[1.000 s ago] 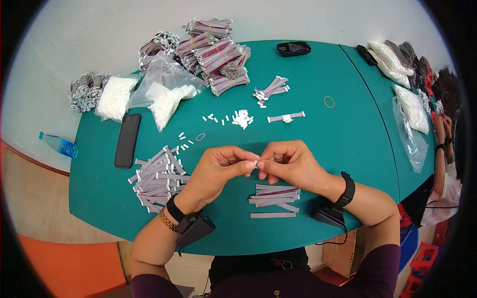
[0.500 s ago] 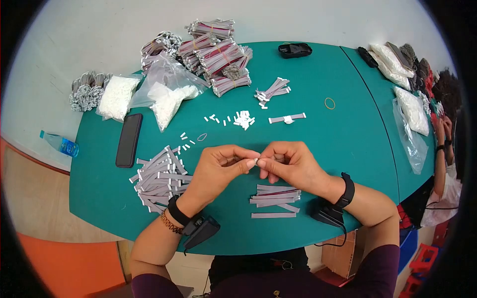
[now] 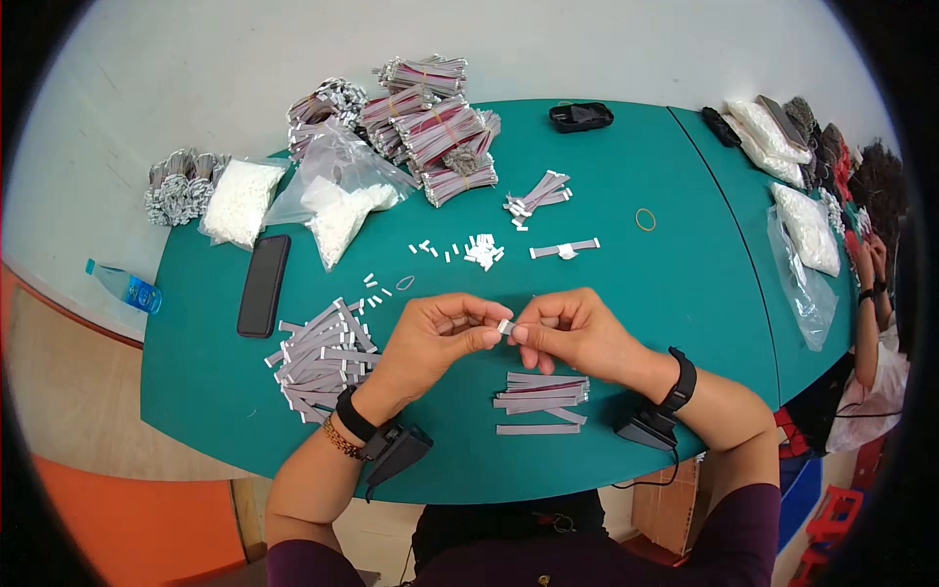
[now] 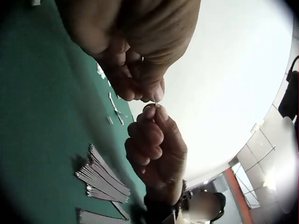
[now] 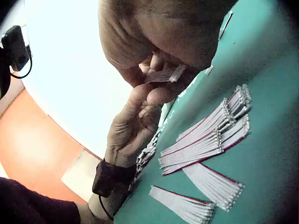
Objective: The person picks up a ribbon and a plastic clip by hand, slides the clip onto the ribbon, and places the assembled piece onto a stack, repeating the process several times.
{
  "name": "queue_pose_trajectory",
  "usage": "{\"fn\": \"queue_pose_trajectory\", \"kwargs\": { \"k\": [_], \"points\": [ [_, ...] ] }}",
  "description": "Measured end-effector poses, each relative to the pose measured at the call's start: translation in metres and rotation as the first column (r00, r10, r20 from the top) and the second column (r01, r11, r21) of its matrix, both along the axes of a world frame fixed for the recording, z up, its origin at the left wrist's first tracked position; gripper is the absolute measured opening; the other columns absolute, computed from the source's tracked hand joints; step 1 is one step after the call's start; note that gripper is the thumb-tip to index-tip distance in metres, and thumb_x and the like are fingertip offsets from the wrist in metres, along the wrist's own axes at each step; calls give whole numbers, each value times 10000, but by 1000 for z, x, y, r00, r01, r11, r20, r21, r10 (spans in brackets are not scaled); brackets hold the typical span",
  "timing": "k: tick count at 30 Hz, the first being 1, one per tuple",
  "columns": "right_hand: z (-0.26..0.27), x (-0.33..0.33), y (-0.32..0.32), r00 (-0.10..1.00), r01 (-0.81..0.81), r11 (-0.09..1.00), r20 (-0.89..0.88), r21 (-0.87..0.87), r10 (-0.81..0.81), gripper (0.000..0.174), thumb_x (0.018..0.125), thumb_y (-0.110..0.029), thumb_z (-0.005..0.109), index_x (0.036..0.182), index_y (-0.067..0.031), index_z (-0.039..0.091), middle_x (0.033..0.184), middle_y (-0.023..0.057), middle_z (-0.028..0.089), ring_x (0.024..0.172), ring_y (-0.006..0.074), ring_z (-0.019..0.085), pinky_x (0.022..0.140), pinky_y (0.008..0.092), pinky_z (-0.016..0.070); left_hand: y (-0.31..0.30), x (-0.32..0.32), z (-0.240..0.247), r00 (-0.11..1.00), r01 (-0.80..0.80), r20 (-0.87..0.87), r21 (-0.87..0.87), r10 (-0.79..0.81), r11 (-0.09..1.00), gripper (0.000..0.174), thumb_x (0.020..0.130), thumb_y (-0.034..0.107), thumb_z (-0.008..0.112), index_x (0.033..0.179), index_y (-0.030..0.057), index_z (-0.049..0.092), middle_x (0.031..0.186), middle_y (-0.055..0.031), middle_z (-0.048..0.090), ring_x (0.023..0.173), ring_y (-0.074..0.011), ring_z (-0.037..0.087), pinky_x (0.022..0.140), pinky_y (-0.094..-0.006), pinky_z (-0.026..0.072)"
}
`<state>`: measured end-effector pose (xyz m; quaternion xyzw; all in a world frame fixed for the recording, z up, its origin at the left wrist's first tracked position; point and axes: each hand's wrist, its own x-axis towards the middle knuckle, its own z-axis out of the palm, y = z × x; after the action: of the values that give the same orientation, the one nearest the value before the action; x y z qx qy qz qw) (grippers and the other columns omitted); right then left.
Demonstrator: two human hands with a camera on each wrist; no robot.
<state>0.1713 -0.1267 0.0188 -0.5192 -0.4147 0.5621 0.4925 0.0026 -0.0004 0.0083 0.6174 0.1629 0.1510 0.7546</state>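
On the teal oval table (image 3: pixel 626 176), the biggest heap lies at the far edge: rubber-banded bundles of grey-and-red flat ribbon cable (image 3: pixel 435 127). Clear plastic bags of white connector housings (image 3: pixel 337 205) lie beside them, and I judge this to be stock kept out of the working space. Toward the table's left side, a loose pile of cut grey ribbon strips (image 3: pixel 318 357) sits within reach of the left hand (image 3: pixel 430 342). At the near edge, just below the right hand (image 3: pixel 577 333), lies a neat stack of grey strips with white ends (image 3: pixel 541 391).

Both hands are raised over the table's near middle. Thumb and forefinger of each pinch one short grey ribbon strip with a small white plastic connector (image 5: pixel 162 74), the other fingers curled in. This probably steadies so tiny a piece from both sides.

Against a second ago, the pinch and the hands' place are unchanged; only the view has tipped slightly.
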Motion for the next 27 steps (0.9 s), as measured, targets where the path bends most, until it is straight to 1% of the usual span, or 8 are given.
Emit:
{"fn": "queue_pose_trajectory", "kwargs": {
  "k": [1,4,10,16,19,22,25,27],
  "points": [
    [-1,-1,0,1000,-4,1000,-21,2,4,143,895,-145,580,846,-22,632,662,18,618,523,38,518,479,179,408,0,0,0,1000,-1,-5,21,1,1000,205,820,21,644,1018,-28,623,921,-71,650,856,-120,614,783,-238,490],
    [0,-1,-1,1000,-18,1000,13,-6,18,146,893,-152,587,843,-25,638,662,19,622,526,37,518,477,178,409,0,0,2,1000,14,10,65,-15,998,195,823,7,633,1011,-41,619,936,-85,649,892,-133,622,811,-251,500],
    [4,-6,-4,996,35,999,-77,13,-34,148,892,-160,594,842,-30,644,646,17,618,520,34,514,468,172,399,-3,-1,3,997,21,77,123,-31,992,175,829,-7,622,997,-56,614,955,-105,637,894,-148,621,819,-264,504],
    [8,-8,-8,994,37,999,-103,22,-34,163,903,-168,581,828,-36,639,644,13,616,524,25,511,463,170,392,-4,-1,5,996,33,79,118,-42,992,169,824,-10,626,990,-45,621,961,-105,628,888,-158,620,814,-278,510],
    [5,-10,-8,998,39,999,-53,27,-37,164,905,-165,578,820,-38,637,642,14,616,517,24,508,459,168,389,-4,-1,3,992,33,119,125,-48,992,169,821,-11,630,987,-42,624,952,-108,625,877,-165,621,810,-285,513],
    [9,-12,-9,997,28,999,-73,30,-25,161,905,-166,579,825,-37,635,645,12,615,517,22,504,461,165,388,-3,-2,2,990,39,133,114,-54,993,163,819,-8,634,978,-44,627,949,-112,623,869,-168,618,801,-288,515],
    [12,-10,-7,991,10,1000,-137,-21,-13,164,905,-173,581,833,-35,632,653,8,615,523,22,504,466,165,387,-3,-1,5,991,37,125,95,-49,995,161,820,-1,637,975,-44,629,952,-112,622,871,-165,614,792,-285,517],
    [10,-11,-6,985,21,1000,-168,-14,-23,171,906,-178,579,832,-33,631,656,10,617,525,24,507,468,166,389,-3,-1,3,991,30,128,96,-43,995,158,824,6,636,973,-44,628,950,-110,621,873,-164,612,793,-286,516]
  ]
}}
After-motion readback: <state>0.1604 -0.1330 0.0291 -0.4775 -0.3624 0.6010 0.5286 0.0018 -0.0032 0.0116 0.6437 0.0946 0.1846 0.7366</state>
